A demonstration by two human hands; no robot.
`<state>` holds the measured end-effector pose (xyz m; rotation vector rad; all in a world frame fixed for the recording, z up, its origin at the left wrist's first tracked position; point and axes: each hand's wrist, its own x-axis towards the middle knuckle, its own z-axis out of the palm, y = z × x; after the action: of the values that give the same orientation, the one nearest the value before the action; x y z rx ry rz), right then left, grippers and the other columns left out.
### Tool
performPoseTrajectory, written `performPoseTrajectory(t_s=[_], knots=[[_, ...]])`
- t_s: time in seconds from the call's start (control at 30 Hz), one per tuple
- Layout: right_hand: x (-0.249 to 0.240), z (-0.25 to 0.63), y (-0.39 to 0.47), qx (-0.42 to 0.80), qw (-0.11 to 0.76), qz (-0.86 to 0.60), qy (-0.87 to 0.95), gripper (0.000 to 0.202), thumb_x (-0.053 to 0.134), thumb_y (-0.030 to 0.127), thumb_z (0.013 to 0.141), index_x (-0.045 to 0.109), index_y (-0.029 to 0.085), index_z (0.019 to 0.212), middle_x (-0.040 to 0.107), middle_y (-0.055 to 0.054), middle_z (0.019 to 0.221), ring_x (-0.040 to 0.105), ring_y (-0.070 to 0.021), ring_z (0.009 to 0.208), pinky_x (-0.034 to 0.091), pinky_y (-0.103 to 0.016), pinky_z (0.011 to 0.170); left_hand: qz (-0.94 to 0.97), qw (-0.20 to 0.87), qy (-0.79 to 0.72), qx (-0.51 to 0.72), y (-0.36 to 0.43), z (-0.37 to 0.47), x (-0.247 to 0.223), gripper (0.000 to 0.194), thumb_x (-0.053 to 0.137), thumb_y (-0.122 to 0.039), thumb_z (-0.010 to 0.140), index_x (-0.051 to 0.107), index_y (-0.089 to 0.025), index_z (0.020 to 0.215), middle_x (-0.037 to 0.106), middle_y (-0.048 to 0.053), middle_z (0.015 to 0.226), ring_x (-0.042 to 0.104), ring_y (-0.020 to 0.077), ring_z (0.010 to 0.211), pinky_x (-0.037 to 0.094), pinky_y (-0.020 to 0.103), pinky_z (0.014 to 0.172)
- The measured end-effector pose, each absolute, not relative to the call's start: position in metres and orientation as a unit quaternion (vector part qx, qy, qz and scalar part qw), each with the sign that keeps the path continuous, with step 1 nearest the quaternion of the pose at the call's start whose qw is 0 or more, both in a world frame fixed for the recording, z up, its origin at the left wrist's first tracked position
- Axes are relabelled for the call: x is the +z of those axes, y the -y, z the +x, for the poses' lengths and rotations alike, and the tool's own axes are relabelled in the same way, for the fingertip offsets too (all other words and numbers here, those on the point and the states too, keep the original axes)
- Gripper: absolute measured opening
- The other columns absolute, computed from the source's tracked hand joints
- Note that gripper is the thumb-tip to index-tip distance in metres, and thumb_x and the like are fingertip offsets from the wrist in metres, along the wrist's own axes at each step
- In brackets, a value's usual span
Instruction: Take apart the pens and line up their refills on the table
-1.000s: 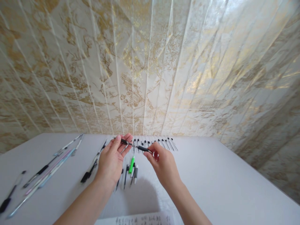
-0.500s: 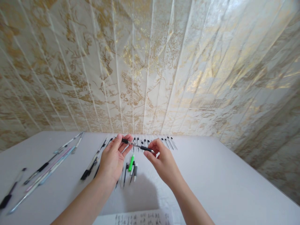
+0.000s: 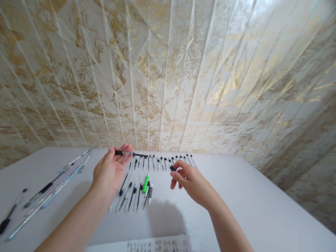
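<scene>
My left hand [image 3: 109, 171] is closed on a pen [image 3: 121, 153], held level above the far side of the table with its thin dark refill sticking out to the right. Between the thumb and fingers of my right hand [image 3: 190, 178] is a short black pen grip [image 3: 172, 168], apart from the pen. Beneath and beyond the hands runs a row of clear refills with black ends [image 3: 165, 163]. Nearer lies a second group of refills [image 3: 134, 196], beside a bright green pen part [image 3: 145, 183] and a grey-and-white pen part [image 3: 150, 194].
Several long pens [image 3: 47, 187] lie slanted on the left of the white table [image 3: 236, 203], and a black-gripped pen [image 3: 10, 217] rests at the far left. A handwritten sheet [image 3: 157, 243] lies at the near edge. A gold-patterned curtain [image 3: 157, 87] stands behind.
The black grip has come off the pen and moved with my right hand to the right, baring the refill. My left hand has shifted left with the pen, uncovering more refills.
</scene>
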<state>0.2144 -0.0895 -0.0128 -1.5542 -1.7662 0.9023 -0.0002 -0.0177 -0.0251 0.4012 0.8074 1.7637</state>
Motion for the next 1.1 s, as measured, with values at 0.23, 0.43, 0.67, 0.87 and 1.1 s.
performPoseTrajectory(t_s=[0.23,0.43,0.67,0.87,1.1], knots=[[-0.019,0.212,0.081,0.402,0.369,-0.526,0.652,0.016,0.048,0.033,0.086,0.049,0.019,0.078,0.070,-0.004,0.078,0.061,-0.0150,0.073,0.041,-0.028,0.067,0.276,0.628,-0.375,0.624,0.035,0.025,-0.037,0.015,0.048,-0.015,0.087,0.052,-0.014,0.074,0.069,0.007,0.076,0.069,0.0173,0.069,0.056,0.031,0.063],[-0.037,0.197,0.077,0.587,0.300,-0.461,0.593,0.022,0.061,0.034,0.076,0.053,0.017,0.065,0.067,-0.001,0.060,0.056,-0.0103,0.056,0.038,-0.022,0.058,0.322,0.646,-0.397,0.567,0.052,0.048,-0.049,0.012,0.060,-0.025,0.081,0.053,-0.016,0.079,0.070,0.008,0.077,0.068,0.0191,0.069,0.055,0.033,0.064],[-0.037,0.209,0.078,0.573,0.219,-0.485,0.623,0.017,0.056,0.022,0.069,0.046,0.019,0.055,0.064,0.002,0.054,0.050,-0.0089,0.051,0.036,-0.020,0.053,0.471,0.500,-0.475,0.550,0.022,0.023,-0.048,0.030,0.059,-0.048,0.077,0.054,-0.018,0.079,0.074,0.009,0.081,0.063,0.0157,0.062,0.045,0.024,0.058],[-0.054,0.226,0.064,0.323,0.183,-0.664,0.650,0.017,0.053,0.023,0.065,0.046,0.020,0.050,0.052,0.002,0.049,0.045,-0.0109,0.045,0.029,-0.022,0.044,0.629,0.461,-0.512,0.359,0.011,0.035,-0.053,0.016,0.069,-0.033,0.065,0.060,-0.020,0.060,0.067,0.002,0.049,0.048,0.0132,0.039,0.028,0.022,0.043],[-0.085,0.202,0.057,0.212,0.177,-0.725,0.631,0.020,0.052,0.025,0.067,0.046,0.021,0.049,0.059,-0.006,0.055,0.057,-0.0212,0.059,0.032,-0.029,0.053,0.716,0.387,-0.543,0.208,0.013,0.076,-0.074,0.029,0.063,-0.018,0.066,0.050,-0.021,0.040,0.044,-0.004,0.027,0.042,0.0142,0.027,0.031,0.025,0.046]])
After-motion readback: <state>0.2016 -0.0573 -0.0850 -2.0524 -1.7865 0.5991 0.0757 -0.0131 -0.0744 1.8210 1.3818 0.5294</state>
